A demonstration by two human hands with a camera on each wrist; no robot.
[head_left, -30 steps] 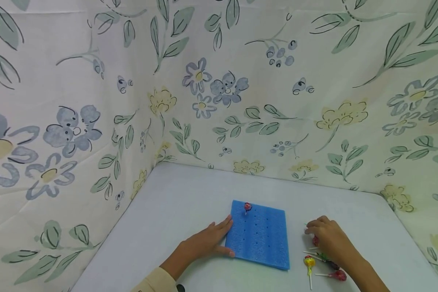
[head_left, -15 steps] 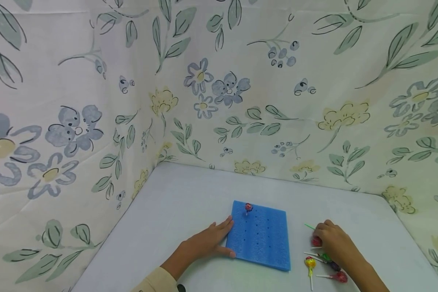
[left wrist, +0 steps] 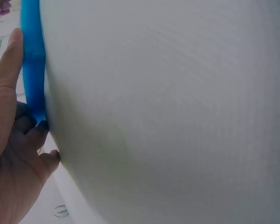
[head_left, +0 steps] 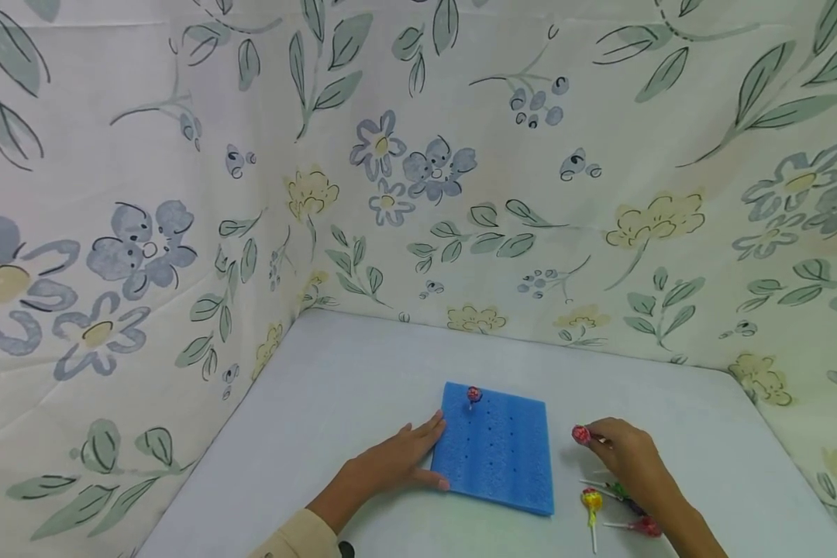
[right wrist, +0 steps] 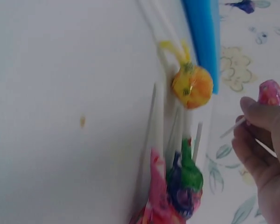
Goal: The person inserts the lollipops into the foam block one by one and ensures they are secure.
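Pinching a round, red-and-pink-wrapped lollipop (head_left: pixel 581 435) by its thin white stick (right wrist: pixel 231 129) between thumb and finger of the right grip (head_left: pixel 624 451), holding it raised over the white bench (head_left: pixel 370 356), right of and apart from a flat blue foam slab (head_left: pixel 502 434) dotted with small holes. Resting the left grip (head_left: pixel 401 459), fingers extended and unclenched, against the slab's left edge. Having one red-wrapped lollipop (head_left: pixel 473 394) standing near the slab's far left corner, and a yellow-wrapped lollipop (head_left: pixel 591 499), green one (right wrist: pixel 192 176), dark purple one (right wrist: pixel 183 200) and red one (head_left: pixel 647 527) lying near the right grip.

Foam sheet (head_left: pixel 502 484) on the table (head_left: pixel 363 364), left of several lollipops (head_left: pixel 591 500).
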